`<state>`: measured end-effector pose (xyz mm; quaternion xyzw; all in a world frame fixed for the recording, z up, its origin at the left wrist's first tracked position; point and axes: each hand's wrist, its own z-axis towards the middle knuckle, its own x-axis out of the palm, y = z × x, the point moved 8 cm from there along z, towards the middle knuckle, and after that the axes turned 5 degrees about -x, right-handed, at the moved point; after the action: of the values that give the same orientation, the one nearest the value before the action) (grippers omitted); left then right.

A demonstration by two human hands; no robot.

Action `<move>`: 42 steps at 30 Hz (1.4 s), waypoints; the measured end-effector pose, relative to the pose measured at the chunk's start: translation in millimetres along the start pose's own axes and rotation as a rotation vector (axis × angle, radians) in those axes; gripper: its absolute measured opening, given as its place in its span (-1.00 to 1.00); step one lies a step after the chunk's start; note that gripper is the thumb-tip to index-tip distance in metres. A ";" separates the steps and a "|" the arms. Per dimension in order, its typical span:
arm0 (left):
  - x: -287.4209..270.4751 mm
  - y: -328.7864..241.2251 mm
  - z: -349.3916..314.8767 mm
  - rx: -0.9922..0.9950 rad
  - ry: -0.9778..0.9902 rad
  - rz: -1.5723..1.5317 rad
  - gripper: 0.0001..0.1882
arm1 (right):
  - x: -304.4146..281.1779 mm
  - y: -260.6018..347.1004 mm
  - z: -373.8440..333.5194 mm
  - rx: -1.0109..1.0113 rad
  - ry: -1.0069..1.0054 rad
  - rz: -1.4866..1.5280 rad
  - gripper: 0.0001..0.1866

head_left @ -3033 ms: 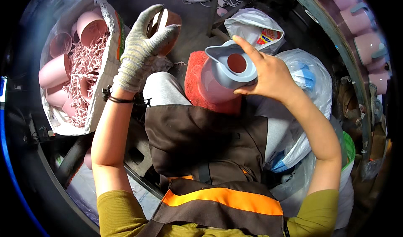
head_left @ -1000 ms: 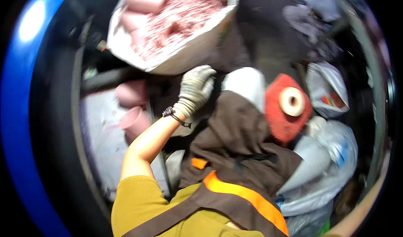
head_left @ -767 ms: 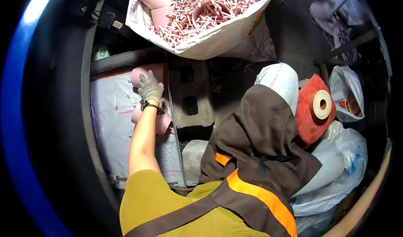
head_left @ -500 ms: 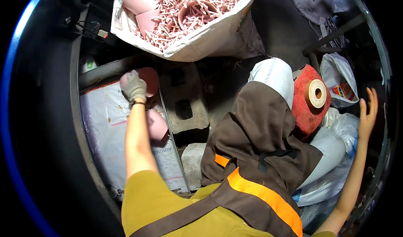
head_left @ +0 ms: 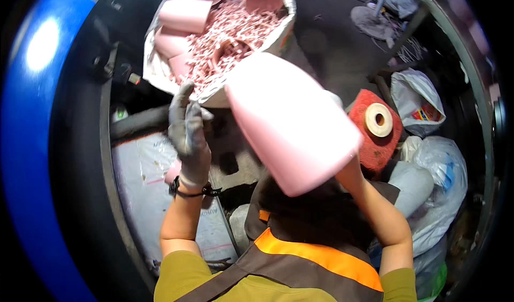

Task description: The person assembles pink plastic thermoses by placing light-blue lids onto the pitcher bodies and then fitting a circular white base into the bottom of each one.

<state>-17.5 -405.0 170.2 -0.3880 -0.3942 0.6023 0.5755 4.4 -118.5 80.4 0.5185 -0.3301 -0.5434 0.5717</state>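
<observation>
A smooth pink plastic cup (head_left: 292, 125) is raised in front of me, tilted, its rounded body filling the middle of the view. Behind its lower right edge is my right hand (head_left: 349, 171), which grips the cup; most of the fingers are hidden. My left hand (head_left: 188, 128), in a grey-white glove, is held up to the left of the cup, fingers extended, touching nothing. Beyond both hands stands a white woven sack (head_left: 155, 69) full of small pink plastic sticks (head_left: 235, 23) and several pink cups (head_left: 184, 15).
At left lies a flat white bag-covered surface (head_left: 139, 179) with a pink piece (head_left: 173, 171) partly behind my wrist. A tape roll (head_left: 379, 120) sits on a red pad (head_left: 377, 152) at right, beside a white bag (head_left: 401, 98) and clear plastic bags (head_left: 444, 173). Concrete blocks (head_left: 230, 176) stand centrally.
My left hand has left the pink cups on the white surface and risen, opening. My right hand has come in from the far right and now holds a pink cup up before me.
</observation>
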 end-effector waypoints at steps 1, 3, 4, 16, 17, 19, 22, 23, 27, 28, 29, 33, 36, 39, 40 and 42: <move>9.5 38.0 7.9 -0.173 0.082 -0.301 -0.43 | -23.9 -15.3 -23.1 -0.048 0.019 -0.143 -0.60; 61.8 32.3 12.1 -0.055 -0.025 0.084 -0.34 | -11.0 -32.6 -45.1 0.100 0.128 -0.014 -0.58; 84.8 24.4 17.0 -0.072 0.006 0.088 -0.40 | -2.8 -32.9 -52.8 0.225 0.148 0.090 -0.58; 256.2 -69.2 -4.0 0.685 1.072 0.812 -0.53 | -83.3 162.9 -23.1 -0.624 0.053 -1.198 -0.74; 259.9 -71.6 -5.9 0.692 1.074 0.819 -0.55 | -76.2 144.5 -20.6 -0.556 0.198 -1.232 -0.87; 253.4 -65.9 -2.6 0.644 1.119 0.816 -0.59 | -74.5 132.6 -25.4 -0.497 0.348 -1.110 -0.86; 169.6 -66.1 42.8 0.315 0.911 0.303 -0.74 | -117.6 172.3 -43.2 -0.610 0.149 -0.803 -0.88; 107.1 -45.6 56.3 0.102 0.599 0.161 -0.80 | -134.3 170.6 -43.4 -0.525 0.142 -0.707 -0.85; 130.6 -41.8 35.0 0.237 0.481 0.467 -0.86 | -139.8 165.6 54.2 -0.422 -0.138 -0.210 -0.37; 170.3 -65.5 23.9 0.414 0.525 0.633 -0.82 | -132.7 156.5 87.9 -0.387 -0.247 -0.539 -0.16; 188.3 -73.7 18.4 0.385 0.504 0.650 -0.78 | -128.5 142.8 103.9 -0.338 -0.262 -0.514 -0.08; 223.0 -62.0 6.6 0.050 0.673 0.616 -0.85 | -123.2 86.8 25.2 0.089 0.003 -0.030 -0.24; 298.1 -78.3 -10.6 0.349 0.950 0.715 -0.70 | -107.1 17.9 -79.8 0.311 -0.041 0.572 -0.46; 341.4 -52.0 -50.1 0.038 1.550 0.459 -0.68 | -102.1 3.7 -117.6 0.345 -0.409 0.629 -0.59; 352.0 -42.1 -76.0 0.051 1.768 0.423 -0.67 | -110.5 -0.5 -139.0 0.341 -0.480 0.679 -0.61; 377.7 -51.2 -94.0 0.235 1.742 0.508 -0.66 | -144.9 0.2 -198.7 0.310 -0.622 0.439 -0.65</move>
<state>75.2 -23.6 175.8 -0.7193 0.3403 0.2411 0.5555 163.7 67.6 58.9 0.3266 -0.6680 -0.4833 0.4621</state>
